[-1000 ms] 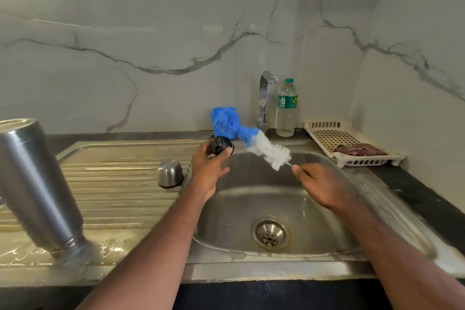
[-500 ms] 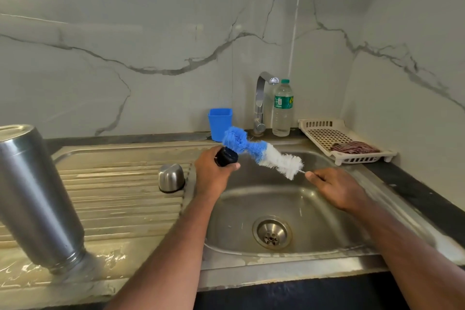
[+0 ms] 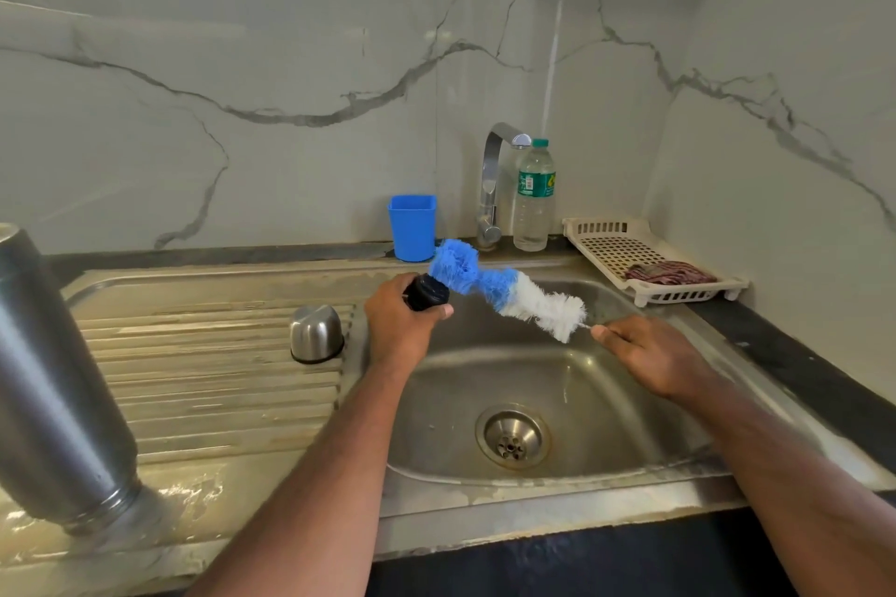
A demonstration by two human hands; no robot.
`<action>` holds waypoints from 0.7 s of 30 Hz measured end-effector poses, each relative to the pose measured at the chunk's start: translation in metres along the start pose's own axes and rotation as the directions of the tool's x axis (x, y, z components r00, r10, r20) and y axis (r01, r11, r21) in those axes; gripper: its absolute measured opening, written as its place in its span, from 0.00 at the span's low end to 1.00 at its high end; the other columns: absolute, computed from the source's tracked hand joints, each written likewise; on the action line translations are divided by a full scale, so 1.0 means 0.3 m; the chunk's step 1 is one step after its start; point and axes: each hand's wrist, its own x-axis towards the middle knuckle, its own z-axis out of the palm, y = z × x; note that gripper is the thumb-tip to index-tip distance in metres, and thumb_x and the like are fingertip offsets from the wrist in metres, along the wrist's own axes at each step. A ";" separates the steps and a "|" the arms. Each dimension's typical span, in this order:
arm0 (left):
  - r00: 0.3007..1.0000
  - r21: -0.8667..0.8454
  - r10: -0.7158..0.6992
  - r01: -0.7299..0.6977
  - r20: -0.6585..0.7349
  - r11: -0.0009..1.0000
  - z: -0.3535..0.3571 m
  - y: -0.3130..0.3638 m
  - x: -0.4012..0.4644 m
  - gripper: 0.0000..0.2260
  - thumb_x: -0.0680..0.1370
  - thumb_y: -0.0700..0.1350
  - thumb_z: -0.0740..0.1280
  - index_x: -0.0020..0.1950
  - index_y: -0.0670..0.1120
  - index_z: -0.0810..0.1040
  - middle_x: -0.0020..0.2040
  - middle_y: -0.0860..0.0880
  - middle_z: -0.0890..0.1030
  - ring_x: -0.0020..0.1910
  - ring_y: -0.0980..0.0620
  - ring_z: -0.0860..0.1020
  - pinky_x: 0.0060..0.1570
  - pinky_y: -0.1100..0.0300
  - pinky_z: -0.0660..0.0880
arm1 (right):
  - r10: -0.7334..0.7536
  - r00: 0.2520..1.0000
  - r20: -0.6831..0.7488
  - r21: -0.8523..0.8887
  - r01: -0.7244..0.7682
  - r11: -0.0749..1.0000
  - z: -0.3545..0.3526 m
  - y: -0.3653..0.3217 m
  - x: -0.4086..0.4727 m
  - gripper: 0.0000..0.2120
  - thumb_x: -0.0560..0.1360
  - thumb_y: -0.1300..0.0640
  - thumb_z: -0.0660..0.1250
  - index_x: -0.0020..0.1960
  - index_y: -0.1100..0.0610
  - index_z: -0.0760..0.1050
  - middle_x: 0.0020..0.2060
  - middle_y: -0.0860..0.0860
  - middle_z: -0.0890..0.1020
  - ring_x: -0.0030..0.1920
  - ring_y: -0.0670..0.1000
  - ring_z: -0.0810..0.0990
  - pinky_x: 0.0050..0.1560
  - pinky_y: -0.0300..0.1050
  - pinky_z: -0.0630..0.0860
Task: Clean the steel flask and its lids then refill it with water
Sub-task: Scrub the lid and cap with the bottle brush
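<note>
My left hand [image 3: 401, 324] grips a small black inner lid [image 3: 426, 292] above the left edge of the sink basin [image 3: 606, 407]. My right hand [image 3: 649, 354] pinches the thin wire handle of a blue and white bottle brush [image 3: 504, 288]. The brush's blue tip presses against the black lid. The steel flask [image 3: 53, 393] stands upside down on the wet drainboard at the far left. A steel dome-shaped outer lid [image 3: 316, 334] sits on the drainboard beside the basin.
A tap [image 3: 494, 179] rises behind the basin, with a blue cup [image 3: 413, 225] to its left and a clear plastic water bottle [image 3: 533, 199] to its right. A cream drain tray [image 3: 645, 257] holding a dark cloth [image 3: 671, 272] sits at the right corner.
The brush and the black lid have dropped lower, away from the blue cup. The brush's blue tip has shifted against the lid. Both hands sit slightly lower and further right.
</note>
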 end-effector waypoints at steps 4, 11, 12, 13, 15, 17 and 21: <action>1.000 0.021 0.021 -0.021 0.015 1.000 0.009 -0.002 0.001 0.20 0.68 0.42 0.82 0.57 0.49 0.82 0.50 0.55 0.83 0.51 0.55 0.81 0.53 0.60 0.77 | -0.016 1.000 0.014 0.006 0.016 1.000 0.019 -0.026 0.024 0.25 0.83 0.48 0.62 0.29 0.55 0.66 0.27 0.51 0.73 0.31 0.52 0.72 0.35 0.50 0.64; 1.000 -0.006 0.008 -0.008 0.018 1.000 0.010 -0.018 0.016 0.20 0.67 0.41 0.82 0.57 0.49 0.82 0.49 0.55 0.82 0.48 0.58 0.80 0.47 0.68 0.72 | 0.000 1.000 0.024 -0.016 0.000 1.000 0.012 -0.005 0.034 0.25 0.83 0.46 0.61 0.29 0.55 0.67 0.27 0.51 0.73 0.32 0.52 0.73 0.35 0.49 0.64; 1.000 -0.011 -0.003 0.003 0.016 1.000 0.012 -0.018 0.016 0.20 0.67 0.40 0.82 0.57 0.49 0.82 0.49 0.56 0.82 0.48 0.59 0.80 0.47 0.68 0.72 | 0.010 1.000 0.028 -0.019 -0.010 1.000 0.011 -0.007 0.036 0.25 0.83 0.46 0.61 0.30 0.55 0.67 0.28 0.51 0.73 0.32 0.53 0.73 0.35 0.49 0.64; 1.000 -0.023 -0.015 0.015 0.012 1.000 0.011 -0.017 0.016 0.20 0.67 0.40 0.82 0.57 0.48 0.82 0.48 0.56 0.82 0.47 0.61 0.79 0.47 0.69 0.72 | 0.025 0.999 0.025 -0.023 -0.024 0.999 0.007 -0.005 0.035 0.25 0.83 0.45 0.60 0.30 0.55 0.67 0.28 0.51 0.73 0.32 0.53 0.73 0.36 0.49 0.64; 1.000 -0.028 -0.021 0.021 0.013 0.999 0.008 -0.017 0.016 0.20 0.67 0.39 0.82 0.56 0.48 0.83 0.47 0.57 0.81 0.47 0.63 0.78 0.46 0.71 0.71 | 0.030 0.999 0.020 -0.036 -0.029 0.999 -0.003 0.008 0.023 0.25 0.83 0.45 0.60 0.30 0.54 0.66 0.27 0.49 0.73 0.31 0.52 0.72 0.35 0.48 0.64; 1.000 -0.006 -0.008 0.008 0.028 1.000 0.007 -0.014 0.012 0.21 0.66 0.39 0.83 0.57 0.46 0.83 0.48 0.55 0.82 0.47 0.58 0.80 0.46 0.71 0.71 | 0.025 0.999 0.031 -0.058 -0.023 0.998 -0.008 0.013 0.011 0.26 0.83 0.44 0.60 0.29 0.54 0.66 0.26 0.48 0.72 0.31 0.50 0.72 0.34 0.48 0.64; 0.999 0.042 -0.004 0.002 0.034 0.999 0.001 0.002 0.016 0.22 0.67 0.40 0.83 0.59 0.45 0.82 0.51 0.52 0.83 0.50 0.55 0.80 0.45 0.71 0.71 | 0.017 0.999 0.043 -0.053 -0.015 0.998 -0.011 -0.014 0.018 0.25 0.83 0.44 0.59 0.30 0.55 0.67 0.28 0.50 0.74 0.34 0.53 0.75 0.37 0.51 0.69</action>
